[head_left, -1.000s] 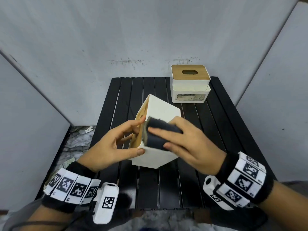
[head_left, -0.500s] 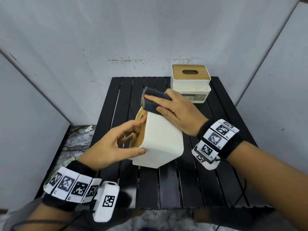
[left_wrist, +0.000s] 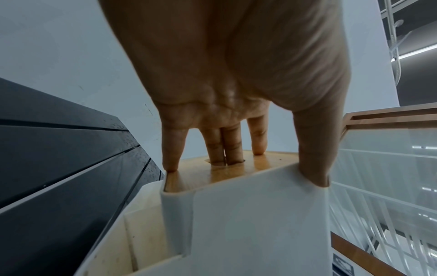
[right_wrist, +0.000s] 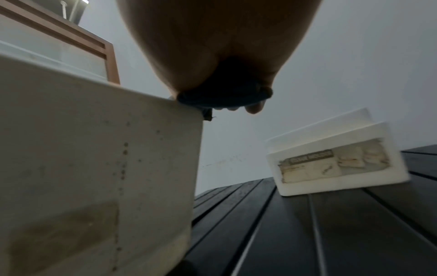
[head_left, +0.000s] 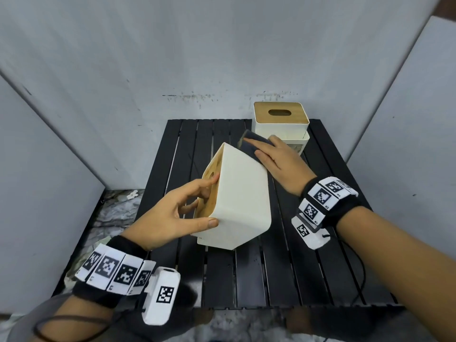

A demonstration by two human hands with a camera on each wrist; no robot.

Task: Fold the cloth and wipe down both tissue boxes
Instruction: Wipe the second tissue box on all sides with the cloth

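A white tissue box (head_left: 240, 198) with a wooden lid is tipped on its side over the black slatted table (head_left: 320, 267). My left hand (head_left: 177, 213) grips it, thumb on the white side, fingers (left_wrist: 224, 147) against the wooden lid (left_wrist: 212, 171), two of them in its slot. My right hand (head_left: 276, 161) holds a folded dark cloth (head_left: 251, 144) and presses it on the box's far upper edge (right_wrist: 165, 104); the cloth (right_wrist: 224, 97) is bunched under the palm. The second tissue box (head_left: 281, 127), also white with a wooden lid, stands upright at the table's back right (right_wrist: 335, 158).
Grey panel walls close in the table on the left, back and right. Crumpled plastic lies on the floor (head_left: 116, 208) left of the table. A thin cable (head_left: 360, 275) trails from my right wrist over the near right slats.
My right hand has swept the cloth from the box's near end up along its top face to the far edge. The left hand and the box have stayed almost still.
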